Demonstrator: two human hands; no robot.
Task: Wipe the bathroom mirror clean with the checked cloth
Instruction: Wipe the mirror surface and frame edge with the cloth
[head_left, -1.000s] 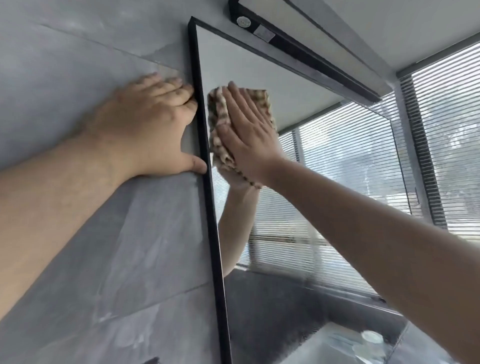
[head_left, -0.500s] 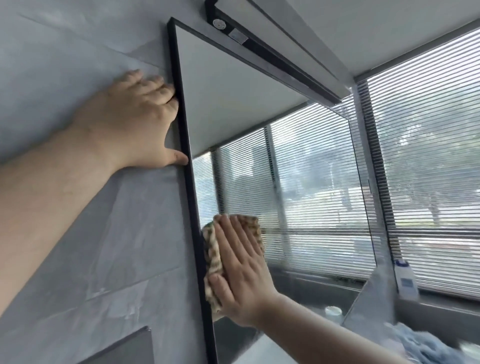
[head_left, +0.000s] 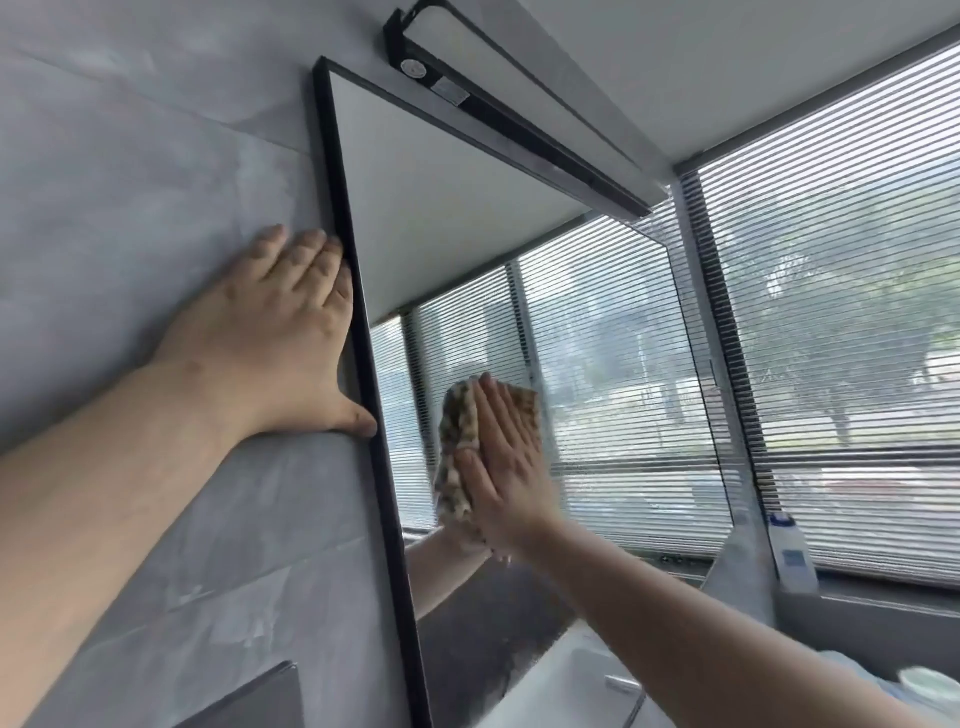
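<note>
Left hand (head_left: 280, 338): flat on grey stone-look wall tile (head_left: 130, 208), fingers straight and together, thumb tip touching the mirror's black frame.
Right hand (head_left: 506, 467): fingers straight, side by side, pressing tan-and-cream checked cloth (head_left: 456, 457) onto black-framed rectangular bathroom mirror (head_left: 467, 234), at 3 o'clock of the left thumb.
Black bar lamp (head_left: 519, 119): 12 o'clock above mirror.
White plastic bottle (head_left: 792, 551): on sill, 3 o'clock, before slatted window blinds (head_left: 857, 312).

wall (head_left: 130, 182) grey tile | win (head_left: 852, 454) w/ slat blinds (head_left: 831, 260) | sill (head_left: 883, 597): white bottle (head_left: 792, 553), poss. soap
</note>
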